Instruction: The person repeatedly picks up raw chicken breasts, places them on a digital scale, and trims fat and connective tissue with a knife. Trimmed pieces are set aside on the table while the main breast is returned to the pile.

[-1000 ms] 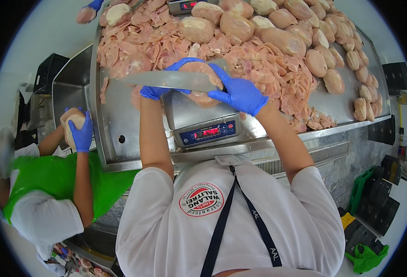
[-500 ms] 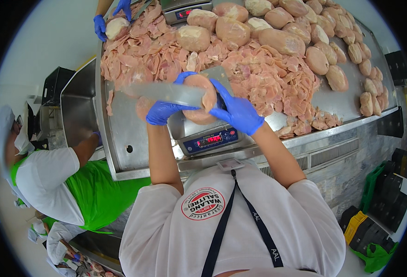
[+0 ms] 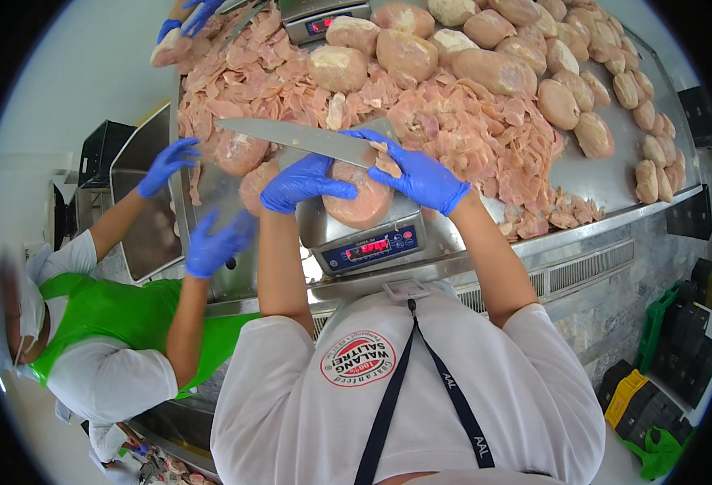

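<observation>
My left hand (image 3: 307, 184), in a blue glove, grips the side of a rounded lump of pink meat (image 3: 359, 208), its thumb across the top. The lump rests on a digital scale (image 3: 376, 249) with a lit red display. In my right hand (image 3: 425, 176), also blue-gloved, is a long-bladed knife (image 3: 299, 139); its handle is hidden by the hand. The blade points left, beyond the lump's far side. A small meat trimming (image 3: 385, 160) sits by my right thumb. Two more lumps (image 3: 239, 152) lie left of the scale.
Thin meat slices (image 3: 473, 133) are heaped behind and beside the scale. Many whole lumps (image 3: 497, 74) cover the far right of the metal table (image 3: 586, 182). A co-worker's gloved hands (image 3: 214, 246) reach in from the left, near my left forearm. A second scale (image 3: 324, 24) stands at the back.
The knife has moved away from the lump's face, and the lump now sits lower on the scale. The left co-worker has raised both hands toward the table. The far person's lump has shifted left.
</observation>
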A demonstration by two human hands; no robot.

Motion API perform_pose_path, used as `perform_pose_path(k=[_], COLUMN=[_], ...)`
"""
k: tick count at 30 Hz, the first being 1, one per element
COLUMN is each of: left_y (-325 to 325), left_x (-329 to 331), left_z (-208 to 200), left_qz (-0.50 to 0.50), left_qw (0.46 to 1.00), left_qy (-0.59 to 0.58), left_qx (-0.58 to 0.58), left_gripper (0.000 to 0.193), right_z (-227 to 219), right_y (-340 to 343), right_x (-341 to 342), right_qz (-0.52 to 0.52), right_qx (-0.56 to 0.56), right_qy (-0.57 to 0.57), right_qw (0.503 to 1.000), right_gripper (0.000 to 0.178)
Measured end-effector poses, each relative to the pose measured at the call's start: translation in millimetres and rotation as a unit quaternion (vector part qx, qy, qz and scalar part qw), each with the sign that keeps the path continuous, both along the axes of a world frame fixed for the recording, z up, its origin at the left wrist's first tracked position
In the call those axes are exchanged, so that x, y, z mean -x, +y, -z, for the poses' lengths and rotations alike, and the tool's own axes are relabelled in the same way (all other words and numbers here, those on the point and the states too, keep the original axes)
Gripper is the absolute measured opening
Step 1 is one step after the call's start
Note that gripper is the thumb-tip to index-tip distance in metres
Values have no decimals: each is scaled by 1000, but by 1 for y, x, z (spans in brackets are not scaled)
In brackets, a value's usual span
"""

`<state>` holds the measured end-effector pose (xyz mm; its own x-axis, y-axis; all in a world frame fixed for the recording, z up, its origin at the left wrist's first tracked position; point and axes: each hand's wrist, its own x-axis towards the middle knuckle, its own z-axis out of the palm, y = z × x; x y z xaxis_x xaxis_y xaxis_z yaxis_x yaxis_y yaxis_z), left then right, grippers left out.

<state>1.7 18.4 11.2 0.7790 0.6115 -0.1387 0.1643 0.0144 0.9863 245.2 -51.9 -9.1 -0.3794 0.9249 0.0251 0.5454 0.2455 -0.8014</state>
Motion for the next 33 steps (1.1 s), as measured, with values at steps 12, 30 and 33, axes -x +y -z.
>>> perform_pose_path(k=[12,30,33], left_y=[-44,-18,-24], left_x=[-3,-4,4], left_z=[1,-13,-10], left_qz=[-171,-111,-176], left_qw=[948,977,916], left_qy=[110,68,169], left_qx=[-244,-170,-317], left_gripper=[103,104,102], right_z=[2,-1,8], right_y=[-58,12,-19], right_x=[2,-3,-8], right_qz=[78,7,30], right_qx=[21,142,51], right_qy=[16,124,144], right_qw=[997,982,988], right_gripper=[79,75,75])
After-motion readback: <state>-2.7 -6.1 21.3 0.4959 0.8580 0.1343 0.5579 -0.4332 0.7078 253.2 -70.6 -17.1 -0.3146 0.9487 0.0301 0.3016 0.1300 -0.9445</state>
